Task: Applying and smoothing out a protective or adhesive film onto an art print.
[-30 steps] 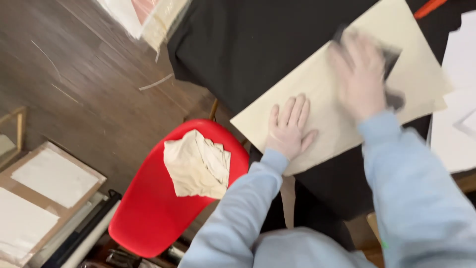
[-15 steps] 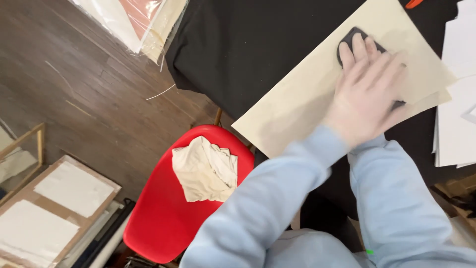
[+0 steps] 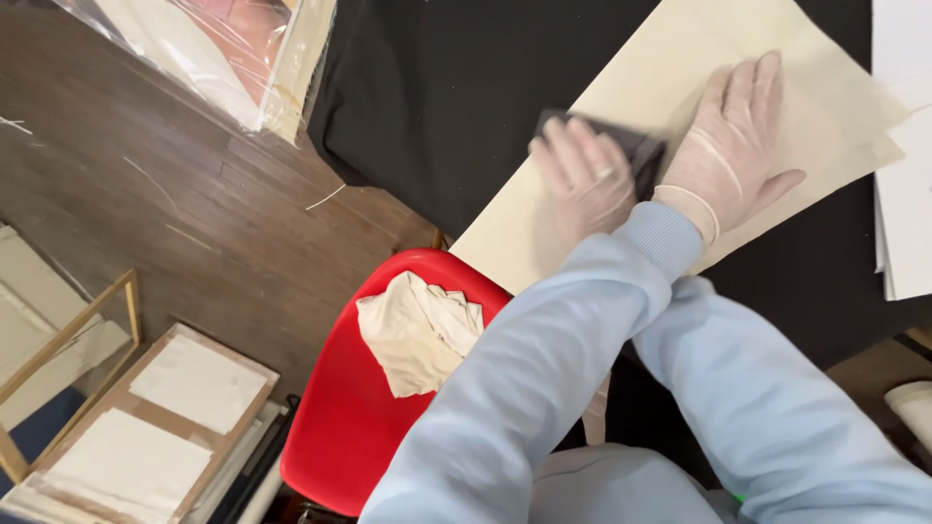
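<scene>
A large cream paper sheet [image 3: 680,68] lies on a table under a black cloth [image 3: 437,87]. My arms are crossed, and both hands wear thin pale gloves. My left hand [image 3: 733,146] reaches over the other arm and presses flat, fingers spread, on the right part of the sheet. My right hand [image 3: 582,180] lies further left on the sheet, with its fingers closed on a small dark pad [image 3: 636,146] pressed against the paper. The pad is partly hidden by my fingers.
A red chair [image 3: 340,437] stands below the table edge with a crumpled cream rag [image 3: 417,330] on its seat. White sheets [image 3: 908,194] lie at the table's right. Framed boards [image 3: 146,417] and a gold frame [image 3: 68,330] sit on the dark wood floor; plastic-wrapped items [image 3: 223,49] are top left.
My left hand has left the sheet's lower left edge and crossed over to its right part. My right hand with the dark pad has slid left along the sheet.
</scene>
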